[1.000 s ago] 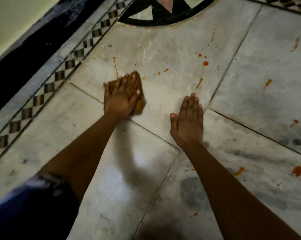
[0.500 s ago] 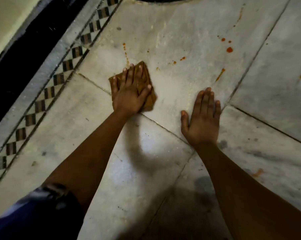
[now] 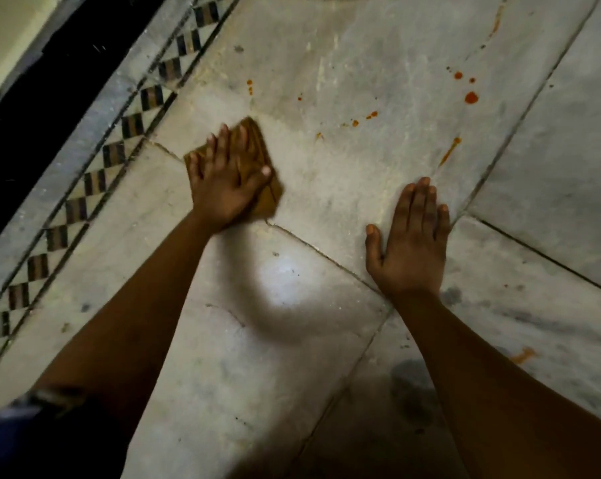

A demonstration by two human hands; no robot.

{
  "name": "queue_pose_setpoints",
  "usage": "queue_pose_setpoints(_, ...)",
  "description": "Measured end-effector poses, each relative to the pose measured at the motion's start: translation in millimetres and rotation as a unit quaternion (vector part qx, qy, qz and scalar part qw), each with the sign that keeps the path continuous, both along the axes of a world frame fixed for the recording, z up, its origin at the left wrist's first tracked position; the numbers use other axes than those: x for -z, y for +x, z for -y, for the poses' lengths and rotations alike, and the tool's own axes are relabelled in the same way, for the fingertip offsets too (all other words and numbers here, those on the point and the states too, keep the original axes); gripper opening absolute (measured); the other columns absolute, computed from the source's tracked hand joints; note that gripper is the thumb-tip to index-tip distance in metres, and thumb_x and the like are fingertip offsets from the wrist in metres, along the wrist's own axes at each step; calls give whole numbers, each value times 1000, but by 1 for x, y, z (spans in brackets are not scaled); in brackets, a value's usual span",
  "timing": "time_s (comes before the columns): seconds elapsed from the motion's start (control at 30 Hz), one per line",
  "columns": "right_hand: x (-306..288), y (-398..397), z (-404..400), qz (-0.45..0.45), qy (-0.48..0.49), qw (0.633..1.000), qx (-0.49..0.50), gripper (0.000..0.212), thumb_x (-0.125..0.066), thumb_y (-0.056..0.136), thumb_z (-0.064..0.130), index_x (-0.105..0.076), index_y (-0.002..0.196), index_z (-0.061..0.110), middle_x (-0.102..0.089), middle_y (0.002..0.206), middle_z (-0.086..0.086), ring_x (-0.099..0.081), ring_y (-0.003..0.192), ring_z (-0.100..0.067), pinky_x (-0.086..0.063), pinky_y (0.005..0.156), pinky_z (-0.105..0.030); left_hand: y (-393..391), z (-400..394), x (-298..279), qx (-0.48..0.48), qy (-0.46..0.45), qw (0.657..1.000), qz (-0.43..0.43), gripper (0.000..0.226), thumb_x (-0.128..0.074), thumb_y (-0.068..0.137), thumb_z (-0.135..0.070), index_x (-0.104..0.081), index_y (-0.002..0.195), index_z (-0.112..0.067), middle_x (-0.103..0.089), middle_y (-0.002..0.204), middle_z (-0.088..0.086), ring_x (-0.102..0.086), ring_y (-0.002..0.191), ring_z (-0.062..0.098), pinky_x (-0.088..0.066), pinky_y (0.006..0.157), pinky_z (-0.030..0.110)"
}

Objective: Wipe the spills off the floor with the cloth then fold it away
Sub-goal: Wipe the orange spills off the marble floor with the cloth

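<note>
A folded brown cloth lies flat on the pale marble floor. My left hand presses down on it with fingers spread, covering most of it. My right hand rests palm-down on the bare floor to the right, holding nothing. Orange-red spills dot the floor beyond the hands: a round drop, a streak, small specks and a short drip just past the cloth.
A checkered tile border runs diagonally along the left, with a black strip and a pale wall beyond it. Another orange smear lies by my right forearm. A dark blue sleeve or garment fills the bottom left corner.
The view has shifted, so the spills sit higher and farther right in frame. My left hand and the cloth have slid slightly left toward the border; part of the drip line near the cloth is gone.
</note>
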State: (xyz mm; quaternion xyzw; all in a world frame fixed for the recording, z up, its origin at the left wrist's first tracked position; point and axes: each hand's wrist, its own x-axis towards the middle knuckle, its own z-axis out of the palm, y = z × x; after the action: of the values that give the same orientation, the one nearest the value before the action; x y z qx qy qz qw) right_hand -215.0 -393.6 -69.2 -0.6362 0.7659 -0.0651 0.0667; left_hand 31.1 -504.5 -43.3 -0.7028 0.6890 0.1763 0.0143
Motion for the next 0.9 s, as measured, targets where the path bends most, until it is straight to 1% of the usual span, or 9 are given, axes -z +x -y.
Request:
queue_pose_setpoints(0.1, 0, -1, 1, 5, -1, 1000, 0, 74, -25, 91, 46, -16, 146, -3, -15, 154, -23, -14, 144, -33, -5, 118, -44, 4, 60, -1, -77, 0, 997, 8, 81, -30, 87, -69, 3, 149, -29, 8, 159, 0, 9, 145, 19, 10, 115, 46)
queue_pose_setpoints(0.17, 0, 0, 1, 5, 0, 1000, 1, 74, -25, 91, 46, -17, 146, -3, -16, 154, -23, -14, 143, -33, -5, 117, -44, -3, 68, -2, -89, -1, 996, 28, 85, -31, 86, -71, 5, 149, -27, 8, 159, 1, 8, 145, 19, 9, 116, 46)
queue_pose_setpoints(0.3, -1, 1, 1, 3, -1, 1000, 3, 74, -27, 91, 45, -20, 145, -4, -19, 153, -24, -17, 143, -34, -6, 117, -44, -23, 13, 2, 26, -36, 999, 18, 95, -33, 76, -78, 5, 149, -30, 5, 159, 1, 7, 146, 19, 10, 114, 45)
queue_pose_setpoints(0.37, 0, 1, 1, 3, -1, 1000, 4, 73, -28, 91, 44, -20, 145, -4, -19, 153, -24, -18, 142, -34, -7, 117, -44, -21, 8, 5, 37, -50, 998, 23, 93, -34, 75, -77, 1, 149, -35, 2, 159, 0, 6, 146, 21, 8, 114, 45)
queue_pose_setpoints(0.5, 1, 0, 1, 1, -10, 1000, 5, 73, -30, 91, 44, -21, 145, -4, -20, 152, -24, -19, 142, -34, -7, 117, -44, -16, 72, 4, -26, -62, 997, 34, 86, -35, 85, -70, -3, 150, -24, 0, 159, 3, 5, 146, 24, 7, 114, 46)
queue_pose_setpoints(0.6, 1, 0, 1, 4, -17, 1000, 6, 73, -30, 90, 45, -23, 145, -3, -22, 152, -23, -20, 142, -33, -7, 117, -43, -28, 122, 1, -73, -33, 996, 31, 79, -32, 91, -62, -3, 150, -18, 2, 159, 4, 6, 146, 24, 7, 116, 48)
queue_pose_setpoints(0.67, 1, 0, 1, 2, -14, 1000, 8, 73, -30, 90, 45, -24, 145, -3, -23, 152, -23, -21, 142, -33, -8, 116, -43, -48, 123, 0, -39, -34, 998, 42, 75, -31, 93, -56, -2, 150, -19, 1, 159, 5, 5, 146, 25, 8, 115, 49)
queue_pose_setpoints(0.8, -1, 1, 1, 6, -9, 1000, 9, 73, -31, 89, 45, -25, 145, -2, -23, 152, -22, -21, 142, -33, -11, 116, -44, -56, 80, 6, 133, -59, 989, 28, 72, -29, 90, -59, -1, 149, -29, -1, 159, 0, 1, 146, 21, 6, 114, 46)
queue_pose_setpoints(0.9, -1, 0, 1, 9, -10, 1000, 10, 73, -31, 89, 45, -25, 145, -2, -23, 152, -22, -21, 141, -33, -11, 116, -44, -42, 98, 5, 139, -68, 987, 32, 72, -27, 86, -60, -5, 149, -32, -6, 159, -2, -4, 146, 20, 2, 114, 44)
